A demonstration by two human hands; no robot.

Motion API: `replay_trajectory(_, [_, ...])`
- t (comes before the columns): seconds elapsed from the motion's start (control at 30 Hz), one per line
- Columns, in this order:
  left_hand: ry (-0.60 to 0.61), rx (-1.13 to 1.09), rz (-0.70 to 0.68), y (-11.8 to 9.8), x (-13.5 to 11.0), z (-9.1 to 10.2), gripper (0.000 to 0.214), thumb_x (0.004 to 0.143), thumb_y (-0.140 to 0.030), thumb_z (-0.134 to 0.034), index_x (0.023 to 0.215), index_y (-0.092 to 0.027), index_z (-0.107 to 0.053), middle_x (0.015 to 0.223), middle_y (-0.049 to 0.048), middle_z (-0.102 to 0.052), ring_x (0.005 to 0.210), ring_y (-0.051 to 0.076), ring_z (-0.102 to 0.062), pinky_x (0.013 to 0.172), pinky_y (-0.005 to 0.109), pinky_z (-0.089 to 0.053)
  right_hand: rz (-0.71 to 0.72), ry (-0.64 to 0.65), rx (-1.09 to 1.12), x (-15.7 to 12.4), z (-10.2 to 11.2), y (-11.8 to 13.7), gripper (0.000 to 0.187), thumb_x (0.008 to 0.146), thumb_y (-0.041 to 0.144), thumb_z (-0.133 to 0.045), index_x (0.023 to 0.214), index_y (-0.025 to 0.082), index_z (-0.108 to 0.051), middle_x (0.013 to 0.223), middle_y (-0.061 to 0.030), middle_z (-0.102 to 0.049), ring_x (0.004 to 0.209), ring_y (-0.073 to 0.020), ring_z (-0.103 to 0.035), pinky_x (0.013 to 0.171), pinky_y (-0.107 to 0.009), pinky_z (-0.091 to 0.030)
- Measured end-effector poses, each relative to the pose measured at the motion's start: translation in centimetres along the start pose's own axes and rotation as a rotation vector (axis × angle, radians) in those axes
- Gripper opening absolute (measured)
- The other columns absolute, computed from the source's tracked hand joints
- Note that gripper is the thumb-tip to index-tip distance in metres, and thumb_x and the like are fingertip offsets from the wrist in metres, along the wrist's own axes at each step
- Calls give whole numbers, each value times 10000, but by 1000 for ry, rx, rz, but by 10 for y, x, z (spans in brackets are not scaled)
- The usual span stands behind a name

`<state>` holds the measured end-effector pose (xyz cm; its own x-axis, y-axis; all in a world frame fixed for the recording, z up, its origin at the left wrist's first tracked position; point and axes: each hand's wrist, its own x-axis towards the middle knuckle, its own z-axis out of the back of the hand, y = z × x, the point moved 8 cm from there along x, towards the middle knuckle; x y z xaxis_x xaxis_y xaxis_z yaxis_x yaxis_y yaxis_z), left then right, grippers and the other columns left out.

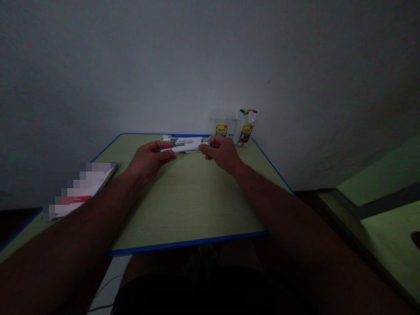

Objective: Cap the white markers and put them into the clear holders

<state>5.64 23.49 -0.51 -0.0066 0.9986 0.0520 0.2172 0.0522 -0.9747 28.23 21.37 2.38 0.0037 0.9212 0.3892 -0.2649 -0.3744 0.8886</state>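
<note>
Both hands work over the far half of the pale green rectangular desk with a blue edge. The left hand and the right hand each close their fingers on one end of a white plastic marker pen, held level just above the desk; its blue tip shows at the right hand. At the desk's far right corner stand two clear plastic tubs with yellow labels: the right tub holds markers with coloured caps, while the left tub looks empty. More white pens lie on the desk behind the hands.
</note>
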Motion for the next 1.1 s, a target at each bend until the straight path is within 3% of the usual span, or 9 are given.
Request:
replay_trajectory(0.63, [42, -45, 2, 3, -1, -4, 126, 689, -2, -764, 735, -115, -733, 874, 82, -724, 792, 162, -676, 781, 325, -619, -16, 19, 168, 3, 6, -9, 374, 666, 417, -848, 891, 180, -666, 640, 11, -695, 542, -125, -652, 519, -251, -557])
replay_trajectory(1.1, [49, 37, -83, -2, -2, -5, 182, 622, -93, -868, 752, -112, -743, 904, 91, -745, 725, 141, -660, 730, 315, -595, -47, 17, 92, 4, 11, -14, 337, 681, 368, -829, 932, 167, -728, 584, 36, -632, 479, -95, -554, 487, -239, -487])
